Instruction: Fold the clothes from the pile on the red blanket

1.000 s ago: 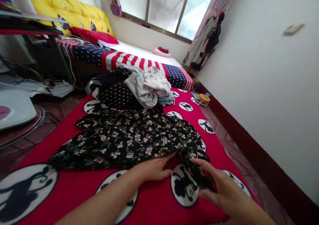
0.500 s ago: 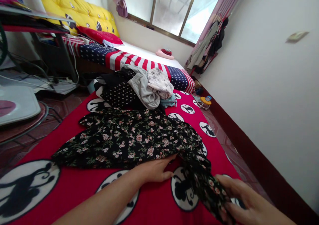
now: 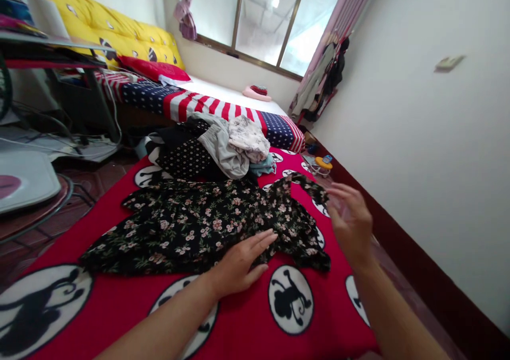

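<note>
A black floral dress (image 3: 207,222) lies spread over a red blanket (image 3: 247,323) printed with dark monkeys in white circles. My left hand (image 3: 243,259) rests flat on the dress's near edge, fingers stretched out. My right hand (image 3: 350,216) pinches a narrow strip of the same floral cloth, lifted off the blanket at the dress's right end. The strip arches from the garment to my fingertips. Beyond the dress sits a heap of clothes, with a black dotted piece (image 3: 185,158), a grey piece (image 3: 225,150) and a white patterned piece (image 3: 249,136).
Behind the heap stands a bed with a stars-and-stripes cover (image 3: 215,105) and a red pillow (image 3: 153,68). A stool with a white top (image 3: 27,171) is on the left. Clothes hang (image 3: 319,78) near the window. A yellow object (image 3: 323,162) lies by the right wall.
My right hand has moved away from me and up, now lifting a strip at the far right. The near sleeve it held lies on the blanket. My left hand has shifted onto the dress.
</note>
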Motion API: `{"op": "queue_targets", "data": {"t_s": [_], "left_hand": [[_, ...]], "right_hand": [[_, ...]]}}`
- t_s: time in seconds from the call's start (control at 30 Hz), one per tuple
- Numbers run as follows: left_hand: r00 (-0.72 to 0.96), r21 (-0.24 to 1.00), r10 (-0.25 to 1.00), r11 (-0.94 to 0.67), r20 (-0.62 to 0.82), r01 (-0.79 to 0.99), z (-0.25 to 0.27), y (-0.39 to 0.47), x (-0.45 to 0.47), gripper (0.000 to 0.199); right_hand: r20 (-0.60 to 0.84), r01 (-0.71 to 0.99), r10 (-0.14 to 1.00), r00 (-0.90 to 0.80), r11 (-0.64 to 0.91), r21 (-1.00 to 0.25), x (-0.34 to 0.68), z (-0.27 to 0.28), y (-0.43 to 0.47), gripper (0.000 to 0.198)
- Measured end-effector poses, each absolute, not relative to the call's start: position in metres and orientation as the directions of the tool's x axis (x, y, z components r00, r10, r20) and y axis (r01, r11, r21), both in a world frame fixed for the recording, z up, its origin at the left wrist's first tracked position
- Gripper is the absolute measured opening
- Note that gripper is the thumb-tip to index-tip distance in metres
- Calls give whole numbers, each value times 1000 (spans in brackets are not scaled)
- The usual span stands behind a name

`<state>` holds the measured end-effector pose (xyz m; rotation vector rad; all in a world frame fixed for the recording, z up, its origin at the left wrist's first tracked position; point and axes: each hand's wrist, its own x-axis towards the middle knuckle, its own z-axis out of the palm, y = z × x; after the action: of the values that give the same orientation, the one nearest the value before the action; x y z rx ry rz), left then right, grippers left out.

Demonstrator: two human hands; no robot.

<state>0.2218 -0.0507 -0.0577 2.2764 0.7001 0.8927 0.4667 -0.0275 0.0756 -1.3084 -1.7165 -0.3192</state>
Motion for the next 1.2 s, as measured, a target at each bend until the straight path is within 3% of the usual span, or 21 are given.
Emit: {"op": "queue_targets", "data": {"t_s": [0.1,0.17,0.33,0.5,0.67,0.83,0.93,1.03,1.13,1.2], "left_hand": [[565,662,684,-690,462,294,-56,-61,200,60],[446,653,746,-658,495,375,-54,-64,174,50],[48,589,847,-409,530,697,-46,-49,77,31],[-157,550,915,-80,371,831,-52,-24,7,43],[-130,459,956,-5,263,888,-55,-19,9,58],[-51,222,933,-32,357,974,-54,-16,23,66],[42,155,918,-111,394,982,-62,-3,26,70],[90,150,940,-146,330,978,-69,11,29,65],[120,188,941,-186,315,964,-63,17,31,43],[152,251,923,-250,354,935,-51,13,32,33]], "right_hand": [[588,803,809,-19,362,-473,463,14,-45,16],[495,787,869,0,306,-536,471,-22,-58,18],[435,790,891,128,173,-588,511,-64,-79,28],[340,805,910,238,11,-593,531,-69,-77,40],[394,841,898,197,51,-538,525,-66,-57,42],[453,883,880,147,89,-460,517,-66,-34,46],[420,893,896,142,67,-446,513,-71,-21,52],[395,890,904,164,37,-454,512,-73,-14,36],[434,868,889,147,95,-488,511,-65,-15,15],[467,831,871,149,146,-538,511,-55,-23,13]]}}
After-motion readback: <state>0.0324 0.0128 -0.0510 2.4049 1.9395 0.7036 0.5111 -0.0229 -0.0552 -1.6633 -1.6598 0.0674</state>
